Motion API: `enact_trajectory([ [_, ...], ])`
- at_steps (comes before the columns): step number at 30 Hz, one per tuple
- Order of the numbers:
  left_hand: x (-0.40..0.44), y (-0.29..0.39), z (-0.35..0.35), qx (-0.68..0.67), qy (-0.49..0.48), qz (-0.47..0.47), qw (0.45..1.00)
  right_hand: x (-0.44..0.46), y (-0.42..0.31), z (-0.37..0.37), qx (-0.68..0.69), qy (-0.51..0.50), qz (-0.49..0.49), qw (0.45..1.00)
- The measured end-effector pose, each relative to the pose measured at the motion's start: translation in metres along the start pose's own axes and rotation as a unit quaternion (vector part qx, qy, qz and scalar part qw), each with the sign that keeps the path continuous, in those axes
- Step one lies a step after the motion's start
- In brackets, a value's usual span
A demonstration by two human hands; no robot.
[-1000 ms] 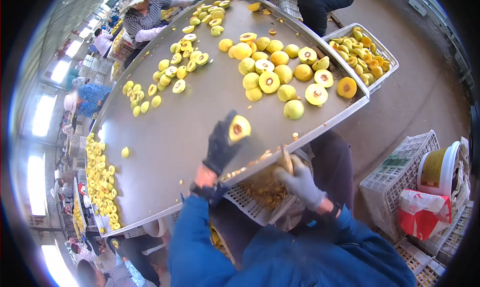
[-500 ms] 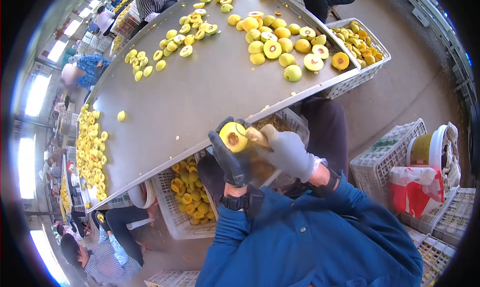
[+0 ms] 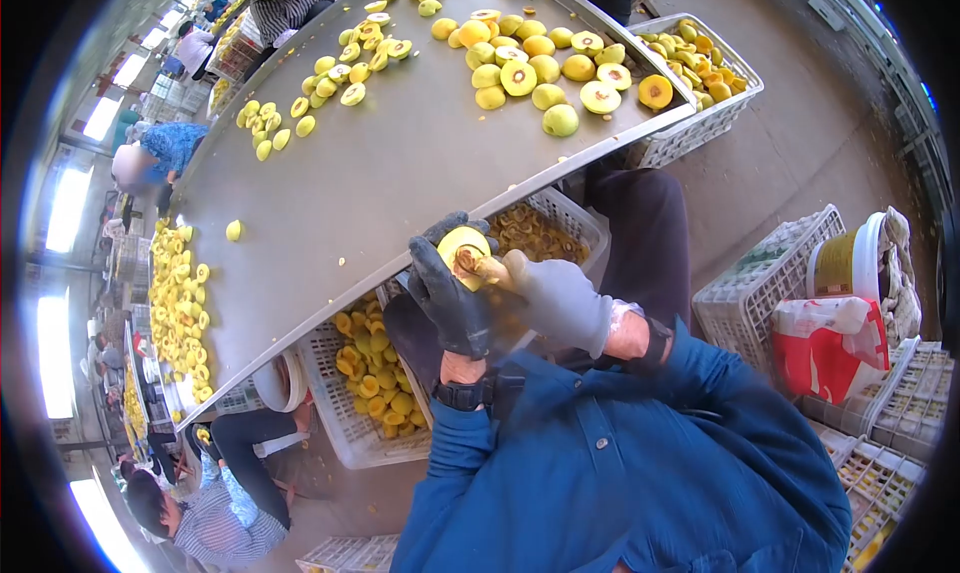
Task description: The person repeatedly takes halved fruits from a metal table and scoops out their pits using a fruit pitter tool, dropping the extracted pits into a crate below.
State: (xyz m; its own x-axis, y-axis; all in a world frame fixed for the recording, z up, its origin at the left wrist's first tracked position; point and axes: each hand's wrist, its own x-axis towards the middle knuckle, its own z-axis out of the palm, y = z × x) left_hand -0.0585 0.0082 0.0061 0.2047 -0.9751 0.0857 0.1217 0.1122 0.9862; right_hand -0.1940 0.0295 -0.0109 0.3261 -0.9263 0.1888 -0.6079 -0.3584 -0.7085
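My left hand (image 3: 447, 298), in a dark glove, cups a yellow peach half (image 3: 463, 241) with its cut face up and the brown middle showing. My right hand (image 3: 562, 298), in a grey glove, is closed round a small pitting tool with a wooden handle (image 3: 490, 270). The tool's tip is at the peach's middle, hidden by the handle and the flesh. Both hands are just off the table's near edge. Below and behind them stands a crate of brown-yellow scraps (image 3: 545, 231), partly covered by my right hand.
On the metal table (image 3: 330, 193) lie whole and halved peaches (image 3: 520, 76), with a heap of hollowed halves (image 3: 180, 308) at the left end. Crates of peach halves stand below (image 3: 375, 378) and at the right corner (image 3: 700, 63). A bucket (image 3: 850, 263) and a red-white bag (image 3: 830, 348) sit at right. Co-workers sit at left.
The right hand has brought the tool further into the peach's middle; its curved metal loop showed earlier and is now hidden. The peach has tilted slightly. The whole view has shifted a little.
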Motion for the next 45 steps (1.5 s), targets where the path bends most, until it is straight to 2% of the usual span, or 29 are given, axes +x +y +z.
enact_trajectory([
  [4, -0.002, 0.008, 0.002, 0.073, -0.023, 0.027, 0.997, -0.002, 0.007, -0.011, 0.005, -0.003, -0.057, 0.998],
  [6, -0.004, 0.015, 0.007, 0.116, -0.025, 0.081, 0.990, -0.007, 0.001, -0.011, 0.216, -0.064, 0.020, 0.974],
  [7, -0.002, 0.019, 0.007, 0.138, -0.023, 0.113, 0.984, -0.004, -0.002, -0.013, 0.317, -0.094, 0.052, 0.942],
  [10, 0.001, 0.020, -0.003, 0.001, -0.065, 0.057, 0.996, 0.007, -0.034, -0.061, 0.451, -0.278, 0.210, 0.822],
  [11, 0.004, 0.022, -0.003, -0.001, -0.078, 0.085, 0.993, 0.008, -0.030, -0.064, 0.488, -0.321, 0.236, 0.776],
  [14, 0.023, 0.043, -0.016, 0.154, -0.249, 0.188, 0.937, 0.003, -0.021, -0.049, 0.413, -0.262, 0.136, 0.862],
  [16, 0.028, 0.037, -0.024, 0.203, -0.295, 0.240, 0.902, -0.001, -0.016, -0.038, 0.378, -0.243, 0.126, 0.884],
  [17, 0.027, 0.036, -0.024, 0.175, -0.295, 0.219, 0.913, -0.001, -0.015, -0.034, 0.360, -0.234, 0.119, 0.895],
  [18, 0.027, 0.035, -0.025, 0.147, -0.295, 0.198, 0.923, -0.001, -0.015, -0.032, 0.394, -0.244, 0.119, 0.878],
  [20, 0.011, 0.031, -0.019, -0.020, -0.243, 0.047, 0.969, -0.004, -0.016, -0.027, 0.463, -0.264, 0.121, 0.837],
  [21, 0.005, 0.027, -0.011, -0.048, -0.199, 0.045, 0.978, -0.003, -0.017, -0.034, 0.487, -0.298, 0.199, 0.797],
  [24, 0.001, 0.006, -0.008, -0.090, -0.135, 0.009, 0.987, 0.000, -0.002, -0.021, 0.419, -0.271, 0.142, 0.855],
  [25, 0.000, 0.003, -0.009, -0.087, -0.121, 0.000, 0.989, 0.001, 0.001, -0.019, 0.436, -0.278, 0.136, 0.845],
  [28, 0.004, 0.009, -0.016, 0.048, -0.157, 0.082, 0.983, 0.004, 0.012, -0.019, 0.467, -0.332, 0.120, 0.811],
  [29, 0.010, 0.016, -0.021, 0.093, -0.201, 0.098, 0.970, 0.008, 0.011, -0.024, 0.446, -0.335, 0.091, 0.825],
  [32, 0.022, 0.033, -0.025, 0.131, -0.306, 0.188, 0.924, 0.024, 0.014, -0.030, 0.374, -0.377, 0.042, 0.846],
  [33, 0.025, 0.028, -0.030, 0.103, -0.312, 0.165, 0.930, 0.031, 0.014, -0.028, 0.360, -0.396, 0.033, 0.844],
  [35, 0.019, 0.010, -0.024, -0.112, -0.222, 0.098, 0.964, 0.031, 0.009, -0.009, 0.461, -0.377, 0.040, 0.802],
  [37, 0.017, -0.008, -0.018, -0.298, -0.151, 0.055, 0.941, 0.030, 0.016, 0.014, 0.512, -0.373, 0.022, 0.773],
  [38, 0.020, -0.012, -0.020, -0.306, -0.125, 0.010, 0.944, 0.033, 0.018, 0.020, 0.517, -0.376, 0.001, 0.769],
  [40, 0.017, -0.019, -0.032, -0.314, -0.062, -0.085, 0.944, 0.033, 0.025, 0.027, 0.505, -0.382, 0.050, 0.772],
  [41, 0.023, -0.042, -0.043, -0.445, 0.015, -0.125, 0.887, 0.033, 0.027, 0.029, 0.493, -0.381, 0.077, 0.778],
  [42, 0.025, -0.043, -0.040, -0.320, 0.055, -0.048, 0.945, 0.034, 0.035, 0.033, 0.467, -0.369, 0.109, 0.796],
  [44, 0.029, -0.043, -0.059, -0.326, 0.056, -0.072, 0.941, 0.030, 0.054, 0.042, 0.415, -0.339, 0.172, 0.826],
  [45, 0.029, -0.040, -0.065, -0.311, 0.049, -0.060, 0.947, 0.028, 0.063, 0.043, 0.112, -0.308, 0.090, 0.940],
])
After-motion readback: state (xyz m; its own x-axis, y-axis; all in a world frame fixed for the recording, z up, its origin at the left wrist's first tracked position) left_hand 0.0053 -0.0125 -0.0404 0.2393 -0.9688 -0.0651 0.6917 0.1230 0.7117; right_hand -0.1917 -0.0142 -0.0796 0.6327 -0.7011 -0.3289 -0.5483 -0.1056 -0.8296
